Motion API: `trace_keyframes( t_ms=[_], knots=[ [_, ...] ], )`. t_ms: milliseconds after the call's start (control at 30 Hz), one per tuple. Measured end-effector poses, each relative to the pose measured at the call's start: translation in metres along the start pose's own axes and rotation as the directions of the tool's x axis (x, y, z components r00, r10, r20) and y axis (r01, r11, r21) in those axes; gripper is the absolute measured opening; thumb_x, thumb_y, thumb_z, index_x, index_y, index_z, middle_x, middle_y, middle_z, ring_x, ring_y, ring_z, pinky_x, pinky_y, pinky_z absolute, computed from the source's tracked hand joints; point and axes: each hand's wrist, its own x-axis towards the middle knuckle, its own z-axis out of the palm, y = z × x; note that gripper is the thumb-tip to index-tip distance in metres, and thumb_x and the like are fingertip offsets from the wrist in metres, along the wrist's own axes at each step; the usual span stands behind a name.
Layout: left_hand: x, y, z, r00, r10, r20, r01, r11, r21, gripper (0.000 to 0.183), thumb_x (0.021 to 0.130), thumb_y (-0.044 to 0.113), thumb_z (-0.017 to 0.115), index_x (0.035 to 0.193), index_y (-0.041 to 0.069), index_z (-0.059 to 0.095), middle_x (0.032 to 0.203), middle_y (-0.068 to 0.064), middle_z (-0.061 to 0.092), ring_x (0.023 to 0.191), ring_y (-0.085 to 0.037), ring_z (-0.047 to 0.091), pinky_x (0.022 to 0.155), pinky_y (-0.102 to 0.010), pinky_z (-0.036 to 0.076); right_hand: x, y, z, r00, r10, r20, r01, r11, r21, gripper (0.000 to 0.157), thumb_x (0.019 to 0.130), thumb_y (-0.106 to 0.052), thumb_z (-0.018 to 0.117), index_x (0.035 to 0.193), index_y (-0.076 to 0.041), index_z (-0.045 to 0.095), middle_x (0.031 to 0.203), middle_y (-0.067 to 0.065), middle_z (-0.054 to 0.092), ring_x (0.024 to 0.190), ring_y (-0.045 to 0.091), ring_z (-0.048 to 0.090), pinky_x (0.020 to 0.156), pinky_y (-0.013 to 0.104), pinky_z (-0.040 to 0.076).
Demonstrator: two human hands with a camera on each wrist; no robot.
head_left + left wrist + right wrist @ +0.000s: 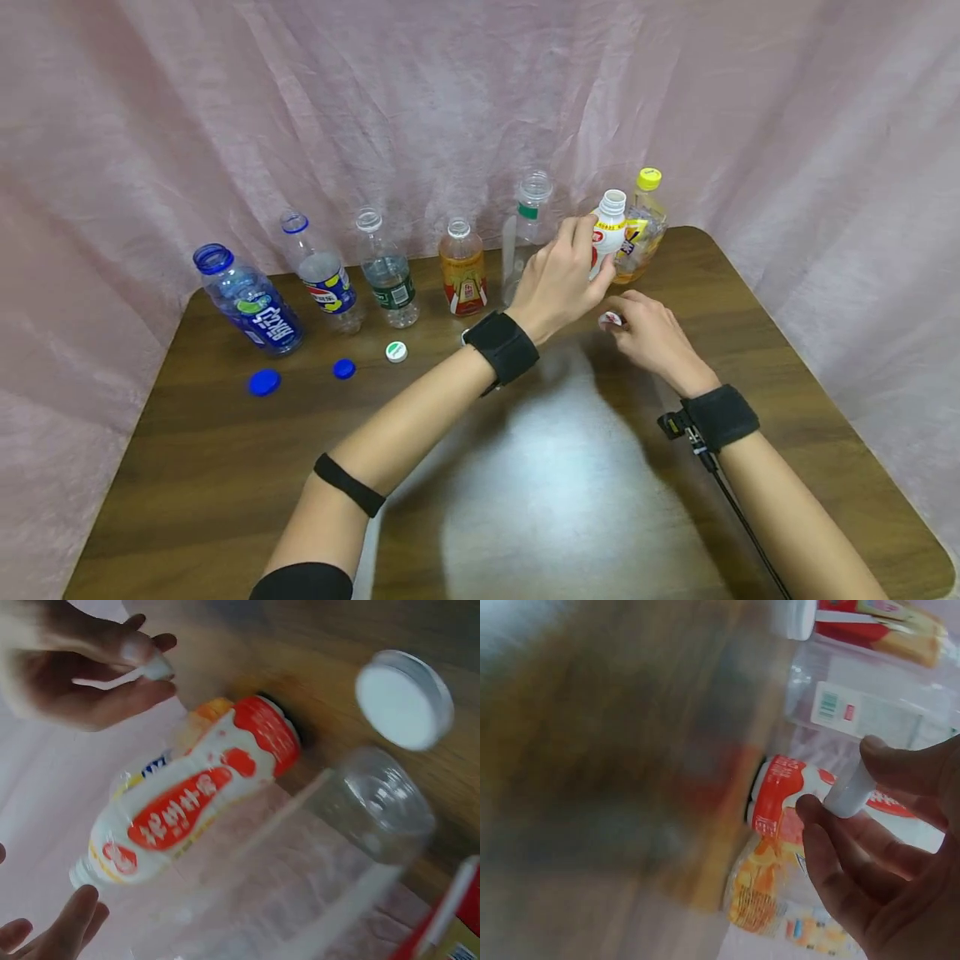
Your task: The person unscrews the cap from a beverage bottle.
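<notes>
A white bottle (609, 225) with red print stands uncapped at the back right. My left hand (558, 275) is beside its neck, fingers spread; in the left wrist view its fingertips (81, 900) are right at the bottle's mouth, not curled round it. Lower and to the right, my right hand (648, 333) pinches a small white cap (849, 789) between thumb and fingers, in front of the bottle. Behind the white bottle is a clear bottle with a yellow cap (649, 178). A wide clear bottle (534, 190) stands to the left, partly hidden by my left hand.
Further left stand several uncapped bottles, among them an orange-labelled one (463, 275), a green-labelled one (390, 287) and a blue one (251, 304). In front lie two blue caps (264, 382) and a white-and-green cap (396, 352). Another white cap (401, 701) lies by the wide bottle.
</notes>
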Motion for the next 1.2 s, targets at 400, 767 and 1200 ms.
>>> trace_keyframes(
  t_ms=[400,767,1200],
  knots=[
    [-0.051,-0.058,-0.045,0.998,0.029,-0.051,-0.028,1.0,0.007,0.033,0.098,0.031,0.062,0.115,0.004,0.06,0.101,-0.007,0.062,0.058,-0.014,0.055,0.05,-0.026,0.051,0.04,0.003,0.026,0.984,0.092,0.153,-0.089,0.996,-0.026,0.023,0.086,-0.013,0.078,0.106,-0.004,0.072,0.104,0.021,0.067,0.1,0.04,0.065,0.081,0.058,0.051],
    [-0.089,-0.105,-0.067,0.997,-0.07,-0.043,0.066,0.995,-0.081,0.032,0.098,0.026,0.064,0.117,0.002,0.059,0.102,-0.012,0.067,0.059,-0.016,0.057,0.049,-0.026,0.047,0.045,0.008,0.035,0.965,0.132,0.227,-0.125,0.991,-0.047,0.027,0.086,-0.009,0.065,0.111,-0.002,0.071,0.113,0.026,0.067,0.113,0.044,0.062,0.09,0.063,0.048],
    [-0.1,-0.124,-0.076,0.992,-0.067,0.106,0.074,0.995,-0.067,0.035,0.097,0.041,0.066,0.113,0.011,0.063,0.099,-0.004,0.072,0.067,-0.015,0.062,0.054,-0.03,0.049,0.035,0.006,0.019,0.975,0.221,0.016,-0.221,0.975,-0.025,0.029,0.092,-0.035,0.072,0.108,-0.012,0.066,0.103,0.016,0.072,0.095,0.04,0.068,0.069,0.058,0.049]
  ],
)
